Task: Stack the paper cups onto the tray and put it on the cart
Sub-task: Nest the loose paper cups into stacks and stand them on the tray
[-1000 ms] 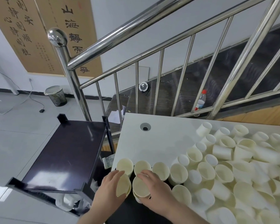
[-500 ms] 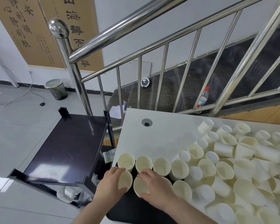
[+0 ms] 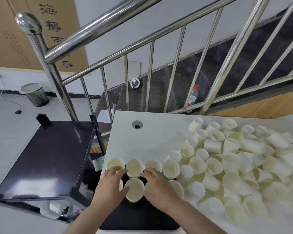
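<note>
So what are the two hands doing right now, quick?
Left hand: fingers curled round a paper cup on the black tray.
Right hand: curled over another cup, mostly hidden.

The tray [image 3: 139, 218] lay at the bench's [image 3: 152, 137] near left corner, cups standing in rows [image 3: 134, 166] along its far edge. Loose cups [image 3: 243, 166] were heaped to its right. The cart [image 3: 46, 157] stood left of the bench, the railing [image 3: 149, 78] behind.

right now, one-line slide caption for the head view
Both hands set upright paper cups in rows on a black tray beside the cart.
</note>
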A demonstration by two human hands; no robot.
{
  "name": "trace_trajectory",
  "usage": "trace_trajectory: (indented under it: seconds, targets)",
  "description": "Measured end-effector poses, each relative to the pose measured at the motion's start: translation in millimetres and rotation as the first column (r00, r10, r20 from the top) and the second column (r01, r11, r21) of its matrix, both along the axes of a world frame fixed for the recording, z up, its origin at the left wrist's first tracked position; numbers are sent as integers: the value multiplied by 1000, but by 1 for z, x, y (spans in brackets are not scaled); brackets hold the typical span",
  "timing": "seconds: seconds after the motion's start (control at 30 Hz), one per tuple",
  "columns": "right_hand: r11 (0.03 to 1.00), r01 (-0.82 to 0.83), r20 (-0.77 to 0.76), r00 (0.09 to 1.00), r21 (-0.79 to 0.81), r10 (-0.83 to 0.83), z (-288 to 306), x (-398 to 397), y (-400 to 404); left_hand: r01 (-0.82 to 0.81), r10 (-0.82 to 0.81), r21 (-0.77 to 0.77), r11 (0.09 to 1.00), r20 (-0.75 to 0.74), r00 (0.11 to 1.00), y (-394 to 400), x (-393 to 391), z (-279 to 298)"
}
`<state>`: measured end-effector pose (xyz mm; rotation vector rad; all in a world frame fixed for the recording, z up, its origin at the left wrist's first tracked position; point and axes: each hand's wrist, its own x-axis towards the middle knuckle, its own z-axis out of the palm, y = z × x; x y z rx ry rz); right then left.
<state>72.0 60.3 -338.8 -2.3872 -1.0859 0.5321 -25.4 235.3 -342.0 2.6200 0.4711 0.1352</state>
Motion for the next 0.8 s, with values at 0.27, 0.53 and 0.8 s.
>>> trace_trajectory:
  seconds: [0.27,0.53,0.8]
  targets:
    - [993,110,23,994,50,-111,16,44,-83,84,-81,-64,994,43,996,-73,44,9]
    - [994,105,37,994,19,-106,20,97,-172,79,-78,-86,993,17,997,-158,97,6]
    - [999,-1,91,996,-49,6,20,144,-193,24,-26,-48,999,-41,999,-196,131,14]
